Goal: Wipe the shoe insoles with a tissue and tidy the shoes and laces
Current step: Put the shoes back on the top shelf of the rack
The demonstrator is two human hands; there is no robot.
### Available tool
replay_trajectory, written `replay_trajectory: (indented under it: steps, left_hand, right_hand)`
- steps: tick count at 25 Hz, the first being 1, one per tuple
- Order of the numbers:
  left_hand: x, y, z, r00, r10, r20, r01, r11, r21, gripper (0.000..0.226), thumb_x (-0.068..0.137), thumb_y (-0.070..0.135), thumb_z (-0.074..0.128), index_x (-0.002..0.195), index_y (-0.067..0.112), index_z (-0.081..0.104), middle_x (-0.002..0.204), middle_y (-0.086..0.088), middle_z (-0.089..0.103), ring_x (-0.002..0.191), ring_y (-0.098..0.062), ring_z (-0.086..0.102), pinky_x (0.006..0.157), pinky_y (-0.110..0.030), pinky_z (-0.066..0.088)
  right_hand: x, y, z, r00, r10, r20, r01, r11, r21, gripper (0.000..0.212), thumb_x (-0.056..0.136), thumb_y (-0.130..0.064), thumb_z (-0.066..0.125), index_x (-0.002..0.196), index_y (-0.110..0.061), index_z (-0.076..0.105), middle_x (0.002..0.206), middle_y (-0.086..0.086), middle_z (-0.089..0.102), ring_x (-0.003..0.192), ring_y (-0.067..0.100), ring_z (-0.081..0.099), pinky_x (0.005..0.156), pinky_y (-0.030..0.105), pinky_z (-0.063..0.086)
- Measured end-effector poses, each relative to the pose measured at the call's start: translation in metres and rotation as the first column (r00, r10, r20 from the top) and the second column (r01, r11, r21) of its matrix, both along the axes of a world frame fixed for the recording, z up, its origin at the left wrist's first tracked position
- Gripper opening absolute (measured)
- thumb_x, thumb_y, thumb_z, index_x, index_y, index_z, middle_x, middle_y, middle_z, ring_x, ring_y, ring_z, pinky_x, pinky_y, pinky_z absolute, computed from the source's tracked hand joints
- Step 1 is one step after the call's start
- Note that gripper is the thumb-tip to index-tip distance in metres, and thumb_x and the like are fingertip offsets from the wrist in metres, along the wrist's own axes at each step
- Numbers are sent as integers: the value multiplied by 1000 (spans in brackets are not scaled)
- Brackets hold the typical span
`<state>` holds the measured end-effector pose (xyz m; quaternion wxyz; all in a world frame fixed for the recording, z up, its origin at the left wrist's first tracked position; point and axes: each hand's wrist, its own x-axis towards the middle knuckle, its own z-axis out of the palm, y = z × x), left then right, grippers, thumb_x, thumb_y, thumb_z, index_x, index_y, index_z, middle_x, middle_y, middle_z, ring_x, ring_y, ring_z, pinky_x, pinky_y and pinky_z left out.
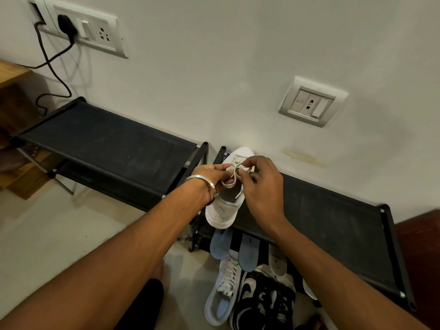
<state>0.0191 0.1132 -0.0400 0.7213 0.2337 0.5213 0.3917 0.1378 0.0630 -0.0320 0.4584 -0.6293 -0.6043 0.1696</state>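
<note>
Black shoe rack (333, 210) by wall; left hand (212, 176) and right hand (262, 186) fingers pinching lace (234, 176) loops on white shoe (223, 210); risk: loop slips, bow loosens.

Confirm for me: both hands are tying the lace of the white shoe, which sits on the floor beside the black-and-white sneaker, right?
Not quite. The left hand and right hand do pinch the lace, but the white shoe sits on top of the black rack, not on the floor. The head view shows this.

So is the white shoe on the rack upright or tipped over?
Upright: the white shoe rests sole-down on the rack, while both hands pinch its lace.
</note>
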Motion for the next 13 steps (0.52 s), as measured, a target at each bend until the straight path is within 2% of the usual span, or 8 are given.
replay_trajectory:
  steps: [2,3,5,6,8,10,13]
  left_hand:
    - [1,-1,-2,999,40,3,-40,999,2,28,90,-12,55,117,-10,62,88,-17,67,65,-19,66,65,-24,58]
    - [1,-1,-3,998,61,3,-61,998,-6,28,90,-13,55,116,-10,63,91,-19,67,69,-21,65,66,-26,58]
    - [2,-1,-3,995,95,-8,-95,995,-29,25,89,-13,57,112,-9,65,91,-20,67,70,-23,64,61,-26,59]
    - [3,-1,-3,994,105,-17,-105,994,-36,24,88,-12,58,111,-8,65,89,-19,67,69,-23,64,56,-24,59]
    - [6,-3,-6,992,120,-37,-122,991,-51,23,87,-12,60,108,-7,67,88,-18,67,68,-24,64,50,-23,57]
    - [8,-4,-9,987,136,-87,-143,987,-70,20,86,-11,62,102,-4,71,89,-19,69,70,-27,65,53,-26,58]
    - [12,-3,-11,973,159,-165,-176,980,-94,12,84,-4,67,94,-1,72,89,-19,70,71,-28,66,61,-32,58]
  right_hand:
    - [-2,-4,-1,993,33,-110,-34,999,-3,11,93,-12,64,102,-19,63,101,-7,63,90,8,65,79,24,58]
    - [-3,-7,-2,993,76,-87,-77,997,-12,15,92,-13,65,106,-19,64,103,-9,64,93,5,64,82,18,55]
    - [-4,-11,-8,985,157,72,-151,985,-78,28,89,-13,70,117,-16,65,111,-9,65,103,2,60,90,5,43]
    - [-4,-11,-14,972,177,153,-162,981,-109,32,89,-11,70,121,-15,66,117,-5,67,110,6,60,95,4,38]
    - [-4,-11,-20,949,172,264,-146,983,-115,32,90,-8,67,122,-13,68,122,3,69,115,15,62,101,15,39]
    - [-5,-10,-23,916,188,354,-155,981,-120,28,92,-10,65,120,-12,70,119,5,71,112,20,65,102,26,46]
    - [-10,-8,-28,828,194,526,-99,974,-203,21,90,-14,68,110,-11,73,107,9,74,99,27,70,87,38,56]
